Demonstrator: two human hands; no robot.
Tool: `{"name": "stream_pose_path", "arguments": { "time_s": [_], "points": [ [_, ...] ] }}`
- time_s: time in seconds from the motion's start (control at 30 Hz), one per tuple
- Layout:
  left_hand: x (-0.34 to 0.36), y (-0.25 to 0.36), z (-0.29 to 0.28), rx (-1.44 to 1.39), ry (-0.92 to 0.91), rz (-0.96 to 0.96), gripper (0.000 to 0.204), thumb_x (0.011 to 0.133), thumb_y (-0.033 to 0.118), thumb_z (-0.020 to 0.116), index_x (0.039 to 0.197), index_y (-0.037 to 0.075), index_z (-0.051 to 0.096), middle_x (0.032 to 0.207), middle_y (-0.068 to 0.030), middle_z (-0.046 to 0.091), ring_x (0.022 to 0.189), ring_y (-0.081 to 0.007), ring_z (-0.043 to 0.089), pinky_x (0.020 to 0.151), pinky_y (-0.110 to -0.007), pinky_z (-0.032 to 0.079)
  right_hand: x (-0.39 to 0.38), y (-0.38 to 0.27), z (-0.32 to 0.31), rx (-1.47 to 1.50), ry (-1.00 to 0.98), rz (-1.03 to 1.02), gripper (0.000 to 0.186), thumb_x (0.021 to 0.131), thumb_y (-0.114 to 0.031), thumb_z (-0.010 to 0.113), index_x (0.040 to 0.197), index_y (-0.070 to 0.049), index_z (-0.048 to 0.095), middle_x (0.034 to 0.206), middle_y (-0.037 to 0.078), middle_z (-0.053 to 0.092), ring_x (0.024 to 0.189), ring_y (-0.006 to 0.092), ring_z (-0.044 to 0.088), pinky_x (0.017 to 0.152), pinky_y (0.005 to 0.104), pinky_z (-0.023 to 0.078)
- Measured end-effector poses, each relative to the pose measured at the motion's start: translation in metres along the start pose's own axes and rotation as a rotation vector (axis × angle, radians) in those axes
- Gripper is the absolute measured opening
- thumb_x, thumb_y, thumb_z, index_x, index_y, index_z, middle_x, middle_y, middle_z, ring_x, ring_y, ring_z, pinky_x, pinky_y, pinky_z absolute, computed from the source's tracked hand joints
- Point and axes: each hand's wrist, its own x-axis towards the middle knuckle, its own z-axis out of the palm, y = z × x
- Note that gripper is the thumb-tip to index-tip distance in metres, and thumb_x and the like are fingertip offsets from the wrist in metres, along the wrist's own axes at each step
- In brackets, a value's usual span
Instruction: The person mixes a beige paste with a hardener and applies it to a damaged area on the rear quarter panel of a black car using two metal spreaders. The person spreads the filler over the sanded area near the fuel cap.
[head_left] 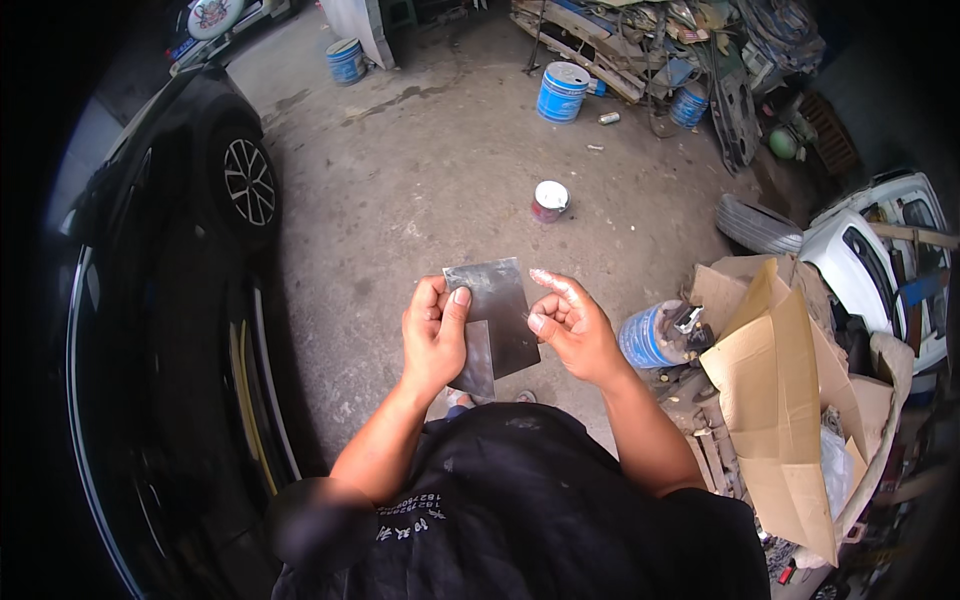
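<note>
My left hand [437, 340] is closed around two flat, dark rectangular putty spreaders, its thumb pressing on their faces. The larger spreader [505, 325] reaches up and to the right, with pale grey smears along its far end. Overlapping it, nearer my body, is the smaller spreader [478, 360]. My right hand [575, 325] is at the larger spreader's right edge. Its index finger is stretched out and coated with whitish paste, the thumb is apart from it, and the other fingers are loosely curled. Nothing shows in its grasp.
A small open can [550, 202] with white contents stands on the concrete floor [420, 190] ahead. To the left is a black car [170, 330]. Blue buckets [563, 95], a tire [757, 226], cardboard [775, 410] and scrap parts lie ahead and to the right.
</note>
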Motion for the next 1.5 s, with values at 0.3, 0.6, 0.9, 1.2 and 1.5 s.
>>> {"name": "stream_pose_path", "arguments": {
  "time_s": [0.3,0.6,0.9,1.2,1.5],
  "points": [
    [0.024,-0.005,-0.017,-0.038,0.195,0.013,0.009,0.097,0.008,0.052,0.097,0.0,0.051,0.073,0.0047,0.053,0.066,-0.0005,0.043,0.059,-0.017,0.037,-0.029,0.033,-0.047,-0.301,0.144,0.183,0.041,0.089,-0.01,0.063,0.129,-0.006,0.051,0.087,0.003,0.055,0.069,0.0074,0.051,0.064,0.0237,0.046],
    [0.02,-0.023,-0.001,-0.006,0.313,0.025,0.012,0.096,0.012,0.053,0.099,0.001,0.05,0.071,0.0052,0.049,0.066,-0.0024,0.039,0.062,-0.019,0.037,-0.022,0.02,0.018,-0.4,0.025,-0.442,0.078,0.076,-0.009,0.076,0.141,-0.005,0.033,0.106,0.014,0.061,0.089,0.0239,0.064,0.079,0.0352,0.052],
    [0.019,-0.017,0.002,-0.263,0.295,-0.004,0.007,0.098,0.01,0.05,0.099,0.004,0.047,0.077,0.0045,0.049,0.068,-0.0021,0.041,0.062,-0.018,0.037,0.007,0.018,0.054,-0.067,0.272,-0.531,0.069,0.087,0.005,0.058,0.144,-0.001,0.019,0.105,0.015,0.061,0.089,0.0156,0.061,0.077,0.0263,0.05],
    [0.008,-0.021,-0.015,-0.29,0.225,-0.06,0.007,0.094,0.001,0.048,0.1,0.004,0.044,0.087,0.0001,0.053,0.073,-0.0022,0.046,0.065,-0.018,0.04,0.039,-0.006,0.042,-0.055,0.355,-0.404,0.076,0.086,0.004,0.054,0.148,-0.003,0.01,0.098,0.01,0.054,0.086,0.0134,0.056,0.08,0.0263,0.046],
    [0.014,0.003,-0.02,-0.29,0.122,-0.187,0.037,0.092,0.014,0.058,0.124,-0.001,0.053,0.106,-0.0084,0.062,0.092,-0.0136,0.058,0.083,-0.027,0.046,0.054,0.005,0.071,-0.319,0.375,-0.453,0.07,0.086,0.0,0.054,0.144,0.003,0.016,0.102,0.019,0.059,0.092,0.0227,0.06,0.085,0.0345,0.047]
  ]
}}
